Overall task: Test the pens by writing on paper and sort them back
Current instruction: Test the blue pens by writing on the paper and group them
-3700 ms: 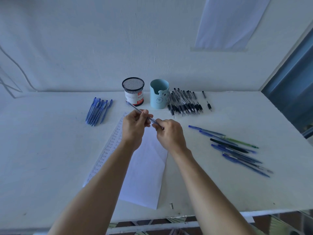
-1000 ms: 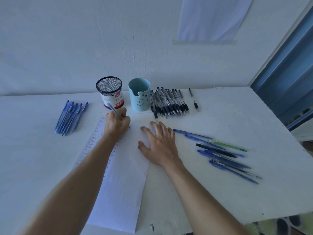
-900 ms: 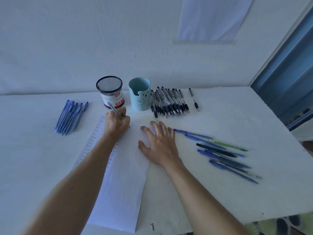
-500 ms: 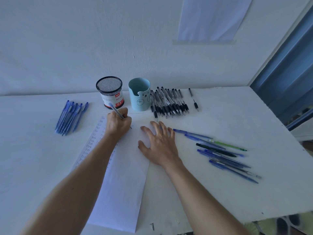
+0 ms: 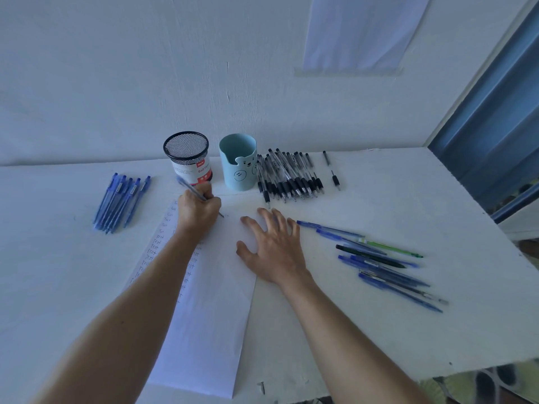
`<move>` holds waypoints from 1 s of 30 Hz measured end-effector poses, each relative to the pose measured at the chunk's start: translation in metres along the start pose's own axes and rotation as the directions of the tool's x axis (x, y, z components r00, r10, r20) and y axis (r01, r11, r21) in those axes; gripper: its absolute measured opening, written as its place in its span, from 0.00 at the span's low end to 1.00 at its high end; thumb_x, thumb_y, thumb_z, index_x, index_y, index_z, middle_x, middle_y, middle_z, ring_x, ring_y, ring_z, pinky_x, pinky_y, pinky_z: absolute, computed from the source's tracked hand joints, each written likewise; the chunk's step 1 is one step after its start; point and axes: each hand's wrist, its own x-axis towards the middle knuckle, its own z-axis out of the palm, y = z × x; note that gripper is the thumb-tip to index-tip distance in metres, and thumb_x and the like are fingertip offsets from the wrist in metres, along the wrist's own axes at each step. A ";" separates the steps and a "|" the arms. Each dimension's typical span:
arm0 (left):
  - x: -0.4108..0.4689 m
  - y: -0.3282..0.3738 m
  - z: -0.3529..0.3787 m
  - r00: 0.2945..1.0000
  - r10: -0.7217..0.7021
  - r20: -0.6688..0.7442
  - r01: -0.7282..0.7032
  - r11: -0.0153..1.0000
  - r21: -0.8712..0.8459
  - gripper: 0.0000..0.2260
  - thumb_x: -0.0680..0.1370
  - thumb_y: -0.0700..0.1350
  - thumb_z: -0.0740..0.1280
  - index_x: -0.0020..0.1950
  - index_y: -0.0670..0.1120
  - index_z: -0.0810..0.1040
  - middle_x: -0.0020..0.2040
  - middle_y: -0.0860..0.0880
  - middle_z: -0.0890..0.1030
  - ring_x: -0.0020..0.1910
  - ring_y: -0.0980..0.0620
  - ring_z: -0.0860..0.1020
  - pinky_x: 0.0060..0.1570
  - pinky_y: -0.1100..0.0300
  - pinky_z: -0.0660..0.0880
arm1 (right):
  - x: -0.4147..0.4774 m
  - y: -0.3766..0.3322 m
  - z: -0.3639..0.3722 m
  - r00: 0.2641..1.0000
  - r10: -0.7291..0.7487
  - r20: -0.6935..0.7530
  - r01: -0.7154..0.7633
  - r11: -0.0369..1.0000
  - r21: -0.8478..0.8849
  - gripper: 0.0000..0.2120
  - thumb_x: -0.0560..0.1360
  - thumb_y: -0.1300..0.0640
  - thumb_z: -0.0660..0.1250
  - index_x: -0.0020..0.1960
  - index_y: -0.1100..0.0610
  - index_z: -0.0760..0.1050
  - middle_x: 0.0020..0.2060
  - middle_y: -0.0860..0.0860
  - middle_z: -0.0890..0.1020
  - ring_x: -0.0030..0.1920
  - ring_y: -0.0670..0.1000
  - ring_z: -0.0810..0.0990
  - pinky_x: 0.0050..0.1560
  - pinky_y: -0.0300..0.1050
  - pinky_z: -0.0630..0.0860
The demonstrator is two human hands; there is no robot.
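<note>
Left hand (image 5: 198, 209) grips pen (image 5: 191, 191), tip on paper (image 5: 210, 301) top, now shifted slightly rightward: test mark underway. Right hand (image 5: 274, 249) stays flat, open, pinning sheet on worktop (image 5: 379, 330).

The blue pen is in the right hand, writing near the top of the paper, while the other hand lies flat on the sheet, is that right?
Not quite. The head view shows the blue pen in the left hand, writing near the top of the paper. The right hand is the one lying flat on the sheet.
</note>
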 end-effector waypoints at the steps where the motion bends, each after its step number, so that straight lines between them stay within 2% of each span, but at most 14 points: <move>1: 0.002 -0.001 -0.003 0.998 -0.062 -0.010 0.060 0.989 -0.134 0.11 0.66 0.34 0.61 0.30 0.47 0.63 0.28 0.47 0.65 0.27 0.49 0.64 0.27 0.62 0.61 | 0.000 0.000 0.000 1.000 -0.002 0.001 0.002 1.000 -0.002 0.27 0.77 0.37 0.55 0.74 0.42 0.62 0.77 0.50 0.60 0.77 0.56 0.53 0.73 0.62 0.51; 4: 0.009 0.000 -0.012 0.977 -0.215 -0.008 0.178 0.831 -0.526 0.13 0.76 0.33 0.66 0.38 0.47 0.66 0.33 0.45 0.67 0.22 0.52 0.65 0.22 0.65 0.60 | 0.001 0.001 0.001 1.000 -0.009 -0.011 0.009 1.000 0.008 0.26 0.77 0.36 0.55 0.73 0.43 0.63 0.76 0.50 0.62 0.76 0.56 0.56 0.73 0.62 0.53; 6: 0.011 0.003 -0.017 0.972 -0.236 0.008 0.190 0.761 -0.621 0.13 0.79 0.42 0.69 0.40 0.48 0.66 0.32 0.45 0.68 0.20 0.54 0.65 0.21 0.67 0.58 | 0.001 0.001 0.002 1.000 -0.009 -0.030 0.009 1.000 0.009 0.26 0.76 0.36 0.55 0.72 0.43 0.64 0.75 0.50 0.63 0.76 0.56 0.57 0.72 0.61 0.55; 8: 0.008 0.004 -0.019 0.981 -0.192 0.018 0.159 0.754 -0.638 0.15 0.79 0.47 0.70 0.40 0.49 0.66 0.29 0.48 0.69 0.20 0.55 0.67 0.21 0.67 0.58 | 0.000 0.001 0.003 0.999 -0.008 -0.043 0.007 1.000 -0.007 0.26 0.76 0.36 0.56 0.72 0.42 0.64 0.74 0.49 0.63 0.75 0.55 0.58 0.71 0.60 0.55; 10: 0.000 0.002 -0.019 0.991 -0.130 0.018 0.113 0.776 -0.620 0.15 0.80 0.45 0.70 0.38 0.48 0.66 0.27 0.51 0.74 0.24 0.55 0.72 0.23 0.64 0.64 | 0.000 0.001 0.002 0.999 -0.008 -0.043 0.008 1.000 -0.002 0.25 0.77 0.37 0.56 0.71 0.42 0.64 0.74 0.48 0.63 0.75 0.54 0.57 0.72 0.60 0.54; 12: -0.010 0.000 -0.020 0.996 -0.085 0.024 0.082 0.790 -0.607 0.13 0.79 0.39 0.70 0.38 0.45 0.69 0.30 0.51 0.78 0.29 0.54 0.77 0.31 0.63 0.74 | 0.001 0.001 0.001 0.999 -0.006 -0.035 0.007 1.000 0.021 0.23 0.78 0.39 0.56 0.71 0.42 0.64 0.74 0.49 0.62 0.75 0.54 0.57 0.72 0.59 0.53; 14: -0.019 -0.002 -0.020 0.996 -0.074 0.048 0.087 0.755 -0.650 0.08 0.77 0.34 0.68 0.40 0.42 0.73 0.34 0.48 0.80 0.34 0.53 0.81 0.41 0.62 0.78 | 0.001 0.001 0.001 0.999 -0.003 -0.039 0.005 0.999 0.036 0.20 0.80 0.44 0.55 0.72 0.42 0.65 0.75 0.49 0.63 0.75 0.55 0.58 0.72 0.59 0.54; 16: -0.030 -0.002 -0.022 0.996 -0.051 0.076 0.090 0.703 -0.705 0.02 0.73 0.36 0.63 0.42 0.40 0.74 0.37 0.44 0.78 0.36 0.51 0.82 0.44 0.60 0.80 | 0.001 0.003 0.003 0.996 -0.021 -0.089 0.024 0.999 0.039 0.20 0.81 0.51 0.55 0.72 0.44 0.68 0.74 0.51 0.66 0.74 0.56 0.62 0.70 0.60 0.58; 17: -0.035 -0.002 -0.022 0.996 -0.046 0.078 0.088 0.692 -0.716 0.03 0.72 0.36 0.61 0.42 0.39 0.75 0.37 0.43 0.77 0.36 0.50 0.82 0.44 0.60 0.80 | 0.001 0.004 0.003 0.991 -0.037 -0.125 0.044 0.998 0.054 0.21 0.80 0.55 0.57 0.72 0.45 0.69 0.73 0.52 0.68 0.73 0.57 0.64 0.68 0.60 0.60; 20: -0.049 -0.002 -0.021 0.995 -0.068 0.078 0.103 0.716 -0.690 0.04 0.70 0.36 0.62 0.41 0.39 0.76 0.39 0.42 0.78 0.36 0.48 0.82 0.40 0.60 0.79 | 0.002 0.008 0.003 0.983 -0.001 -0.185 0.050 0.964 0.260 0.30 0.74 0.69 0.60 0.73 0.49 0.70 0.70 0.51 0.74 0.70 0.55 0.70 0.68 0.55 0.66; 22: -0.057 -0.007 -0.017 0.993 -0.073 0.096 0.119 0.737 -0.666 0.02 0.70 0.36 0.65 0.42 0.41 0.76 0.42 0.40 0.80 0.36 0.47 0.81 0.40 0.60 0.79 | 0.003 0.011 0.005 0.971 0.084 -0.224 0.020 0.905 0.425 0.30 0.73 0.74 0.59 0.72 0.54 0.72 0.65 0.53 0.79 0.65 0.55 0.74 0.67 0.49 0.69; 26: -0.064 -0.011 -0.018 0.991 -0.089 0.096 0.131 0.721 -0.680 0.02 0.71 0.35 0.67 0.40 0.41 0.75 0.47 0.42 0.81 0.36 0.48 0.82 0.41 0.59 0.79 | 0.007 0.017 0.003 0.949 0.222 -0.224 -0.067 0.835 0.546 0.18 0.77 0.72 0.62 0.64 0.61 0.79 0.56 0.58 0.83 0.59 0.58 0.80 0.63 0.44 0.72; 28: -0.063 -0.008 -0.020 0.988 -0.110 0.107 0.153 0.648 -0.746 0.07 0.76 0.31 0.62 0.40 0.40 0.74 0.46 0.44 0.78 0.35 0.48 0.82 0.42 0.60 0.80 | 0.008 0.019 0.002 0.927 0.277 -0.255 -0.084 0.813 0.575 0.14 0.78 0.70 0.63 0.59 0.63 0.81 0.53 0.58 0.84 0.56 0.58 0.82 0.61 0.43 0.73; 30: -0.061 -0.005 -0.022 0.981 -0.156 0.111 0.182 0.571 -0.801 0.13 0.79 0.29 0.55 0.39 0.40 0.73 0.40 0.45 0.78 0.34 0.48 0.82 0.40 0.60 0.80 | 0.009 0.018 -0.001 0.909 0.296 -0.295 -0.072 0.806 0.588 0.11 0.78 0.69 0.64 0.57 0.64 0.81 0.52 0.58 0.85 0.54 0.58 0.82 0.58 0.39 0.71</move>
